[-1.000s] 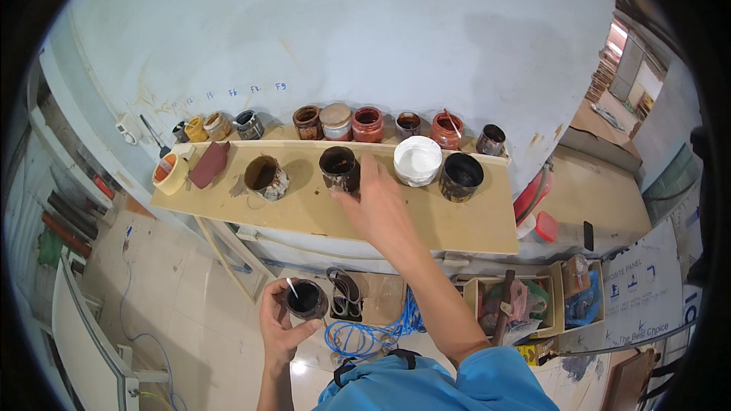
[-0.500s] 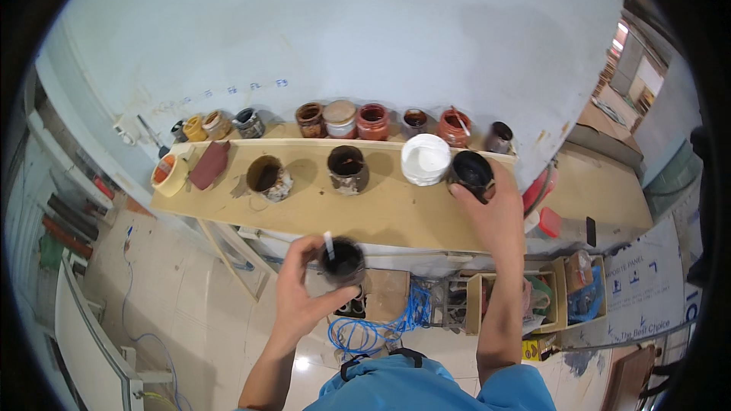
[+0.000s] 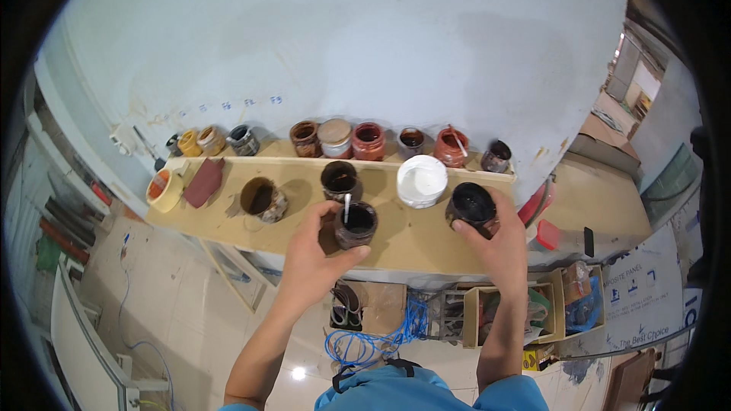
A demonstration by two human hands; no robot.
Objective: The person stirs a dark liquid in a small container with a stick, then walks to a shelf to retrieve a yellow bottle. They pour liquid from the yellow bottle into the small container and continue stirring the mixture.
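My left hand (image 3: 314,253) is closed around a dark, stained jar (image 3: 356,237) with a white stick (image 3: 347,207) standing in it. This jar is over the front part of the tan bench (image 3: 415,247), overlapping the view of another dark jar (image 3: 339,180) behind it. My right hand (image 3: 499,240) grips a wide-mouthed black jar (image 3: 470,207) at its right side, with the thumb on the near side. Whether that jar rests on the bench I cannot tell. Just left of it stands a white tub (image 3: 421,183), white inside.
Several paint-stained jars line the back ledge, including a red one (image 3: 368,142) and one with a lid (image 3: 335,133). At left are a brown pot (image 3: 263,202), a maroon cloth (image 3: 204,183) and a yellow container (image 3: 164,192). Blue hose (image 3: 365,339) lies coiled below the bench.
My left hand has carried its jar forward and slightly right, from in front of the bench to over it. My right hand stays on the black jar. The view has shifted slightly.
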